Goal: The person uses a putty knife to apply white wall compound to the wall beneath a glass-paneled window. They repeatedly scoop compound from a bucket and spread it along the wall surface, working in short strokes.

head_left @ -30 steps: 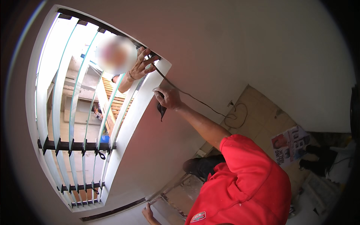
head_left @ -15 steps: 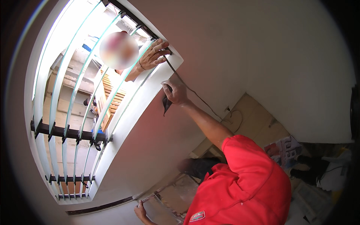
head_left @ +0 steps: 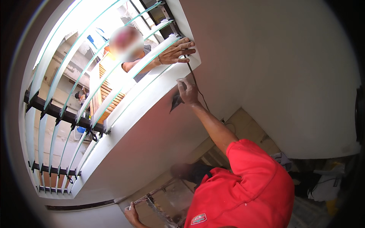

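Note:
My right hand (head_left: 188, 92), dusted pale, reaches from my red sleeve (head_left: 247, 155) to just below the white window sill (head_left: 156, 85), fingers bent around a black, pointed, flexible piece (head_left: 176, 102) hanging beside it. My left hand (head_left: 132, 213), low in the picture, grips the edge of a worn, ladder-like metal frame (head_left: 159, 205). Another person (head_left: 140, 74), face blurred, reaches in from outside between glass louvres (head_left: 74, 57); that person's spread hand (head_left: 180, 51) rests at the window's corner, above mine, where a dark cable (head_left: 201, 97) runs down.
The louvred window with dark metal holders (head_left: 57, 112) fills the left. Outside are wooden slats (head_left: 106, 102) and a blue container (head_left: 80, 129). Down at the right, tiled floor (head_left: 251, 125) meets the wall (head_left: 296, 76), with bags and dark items (head_left: 323, 182) lying there.
My view has shifted, so the window corner sits higher and farther right. My right hand has moved up and right in the picture, its forefinger now more raised. The other person's arm shows more.

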`<state>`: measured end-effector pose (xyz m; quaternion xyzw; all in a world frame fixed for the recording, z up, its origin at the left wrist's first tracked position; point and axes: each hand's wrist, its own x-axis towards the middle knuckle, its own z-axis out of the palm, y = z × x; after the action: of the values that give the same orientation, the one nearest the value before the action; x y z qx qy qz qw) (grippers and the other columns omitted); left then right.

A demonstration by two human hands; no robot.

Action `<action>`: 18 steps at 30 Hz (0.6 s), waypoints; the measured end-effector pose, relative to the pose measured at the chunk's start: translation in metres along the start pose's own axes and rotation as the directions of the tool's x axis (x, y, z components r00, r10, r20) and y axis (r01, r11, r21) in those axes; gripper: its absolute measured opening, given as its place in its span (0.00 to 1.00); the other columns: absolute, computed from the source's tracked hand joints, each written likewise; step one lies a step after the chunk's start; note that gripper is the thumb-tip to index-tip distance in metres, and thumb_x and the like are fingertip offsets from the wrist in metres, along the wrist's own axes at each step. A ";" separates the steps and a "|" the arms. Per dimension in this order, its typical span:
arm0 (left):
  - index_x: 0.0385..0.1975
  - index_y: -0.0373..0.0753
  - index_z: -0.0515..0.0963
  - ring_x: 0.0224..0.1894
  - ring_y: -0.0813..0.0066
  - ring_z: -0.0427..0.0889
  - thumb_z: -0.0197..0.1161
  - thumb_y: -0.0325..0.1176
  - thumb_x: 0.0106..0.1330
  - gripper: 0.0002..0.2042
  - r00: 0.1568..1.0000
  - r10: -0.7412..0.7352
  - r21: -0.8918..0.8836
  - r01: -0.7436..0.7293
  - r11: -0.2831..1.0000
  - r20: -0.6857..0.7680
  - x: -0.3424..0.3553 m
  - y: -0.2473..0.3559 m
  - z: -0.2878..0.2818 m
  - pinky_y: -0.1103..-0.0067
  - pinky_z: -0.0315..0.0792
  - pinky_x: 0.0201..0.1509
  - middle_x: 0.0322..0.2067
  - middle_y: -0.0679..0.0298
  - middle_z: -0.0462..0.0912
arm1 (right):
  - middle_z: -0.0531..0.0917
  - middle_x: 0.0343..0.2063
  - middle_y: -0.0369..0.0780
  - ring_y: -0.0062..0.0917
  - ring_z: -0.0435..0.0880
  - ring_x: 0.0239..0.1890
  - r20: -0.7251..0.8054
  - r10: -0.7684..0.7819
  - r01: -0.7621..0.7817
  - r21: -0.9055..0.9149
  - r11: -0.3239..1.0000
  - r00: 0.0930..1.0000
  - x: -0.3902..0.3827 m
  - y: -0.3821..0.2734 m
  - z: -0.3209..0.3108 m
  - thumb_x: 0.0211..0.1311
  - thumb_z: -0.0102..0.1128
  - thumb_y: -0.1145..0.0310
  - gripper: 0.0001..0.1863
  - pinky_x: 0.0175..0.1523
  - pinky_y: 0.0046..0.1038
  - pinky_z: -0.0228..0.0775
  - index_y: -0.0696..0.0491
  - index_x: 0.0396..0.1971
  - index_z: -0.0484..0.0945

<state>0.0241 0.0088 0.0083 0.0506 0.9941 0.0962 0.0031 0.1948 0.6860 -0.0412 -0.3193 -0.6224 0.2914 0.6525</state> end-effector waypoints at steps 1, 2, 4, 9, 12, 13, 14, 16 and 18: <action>0.37 0.26 0.83 0.40 0.41 0.85 0.68 0.62 0.61 0.34 1.000 -0.001 0.009 0.001 1.000 -0.006 0.000 0.000 0.000 0.57 0.75 0.47 0.34 0.39 0.86 | 0.90 0.37 0.43 0.39 0.91 0.40 0.003 -0.011 0.011 -0.007 1.000 1.000 0.000 0.000 0.000 0.70 0.59 0.67 0.09 0.46 0.34 0.82 0.54 0.41 0.85; 0.37 0.26 0.83 0.40 0.41 0.86 0.68 0.62 0.61 0.34 1.000 0.000 0.026 0.001 1.000 -0.018 0.000 0.000 0.000 0.57 0.75 0.48 0.34 0.39 0.86 | 0.90 0.37 0.43 0.39 0.91 0.40 0.000 -0.018 0.018 -0.014 1.000 1.000 0.000 0.000 0.000 0.70 0.59 0.67 0.09 0.46 0.34 0.82 0.54 0.41 0.84; 0.38 0.27 0.83 0.41 0.41 0.86 0.68 0.62 0.61 0.34 1.000 -0.009 -0.007 0.009 1.000 -0.008 0.000 0.000 0.001 0.57 0.75 0.48 0.35 0.40 0.86 | 0.90 0.37 0.43 0.40 0.90 0.41 -0.008 -0.029 0.029 -0.015 0.999 1.000 0.000 -0.001 -0.001 0.71 0.59 0.67 0.09 0.46 0.35 0.81 0.54 0.41 0.84; 0.37 0.29 0.82 0.39 0.44 0.85 0.70 0.60 0.61 0.31 1.000 -0.013 -0.011 0.013 1.000 -0.022 0.002 -0.003 0.006 0.58 0.76 0.46 0.34 0.44 0.87 | 0.89 0.38 0.44 0.42 0.89 0.42 -0.007 -0.049 0.049 0.010 0.999 0.999 0.001 -0.002 -0.001 0.71 0.57 0.66 0.09 0.47 0.36 0.80 0.54 0.42 0.83; 0.38 0.30 0.82 0.39 0.43 0.85 0.70 0.59 0.61 0.30 0.999 -0.017 0.010 0.017 1.000 -0.031 0.002 -0.005 0.008 0.58 0.76 0.47 0.35 0.44 0.87 | 0.89 0.38 0.44 0.40 0.89 0.42 0.000 -0.054 0.054 0.013 0.998 0.999 0.000 -0.001 -0.001 0.72 0.56 0.67 0.09 0.48 0.35 0.80 0.54 0.42 0.83; 0.38 0.30 0.82 0.39 0.43 0.85 0.70 0.59 0.61 0.30 0.999 -0.024 0.018 0.024 1.000 -0.027 0.003 -0.005 0.009 0.58 0.76 0.47 0.35 0.44 0.87 | 0.89 0.38 0.44 0.40 0.89 0.42 0.010 -0.040 0.040 0.015 0.999 0.999 -0.001 -0.001 -0.001 0.72 0.56 0.66 0.10 0.48 0.35 0.80 0.54 0.42 0.83; 0.38 0.30 0.82 0.40 0.43 0.85 0.70 0.59 0.61 0.30 0.999 -0.031 0.025 0.031 0.999 -0.023 0.003 -0.006 0.008 0.58 0.76 0.47 0.35 0.45 0.87 | 0.89 0.38 0.44 0.39 0.89 0.43 0.020 -0.026 0.026 0.016 1.000 0.999 -0.001 0.000 -0.001 0.72 0.56 0.66 0.10 0.49 0.34 0.79 0.54 0.42 0.83; 0.39 0.31 0.82 0.40 0.44 0.85 0.70 0.60 0.61 0.30 0.999 -0.046 0.017 0.046 0.999 0.006 0.003 -0.005 0.008 0.58 0.76 0.47 0.36 0.45 0.87 | 0.89 0.38 0.43 0.38 0.89 0.43 0.029 -0.021 0.020 0.016 1.000 0.999 -0.002 0.000 -0.002 0.73 0.56 0.66 0.10 0.50 0.34 0.79 0.54 0.43 0.83; 0.39 0.31 0.82 0.40 0.44 0.85 0.70 0.60 0.61 0.30 0.998 -0.054 0.019 0.053 0.998 0.019 0.003 -0.004 0.007 0.58 0.76 0.47 0.36 0.45 0.87 | 0.89 0.39 0.43 0.37 0.88 0.44 0.021 -0.030 0.029 0.010 1.000 0.999 -0.001 0.000 -0.003 0.74 0.56 0.65 0.10 0.51 0.33 0.78 0.54 0.43 0.83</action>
<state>0.0209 0.0066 0.0008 0.0249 0.9958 0.0866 0.0151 0.1973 0.6846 -0.0420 -0.3039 -0.6327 0.2881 0.6514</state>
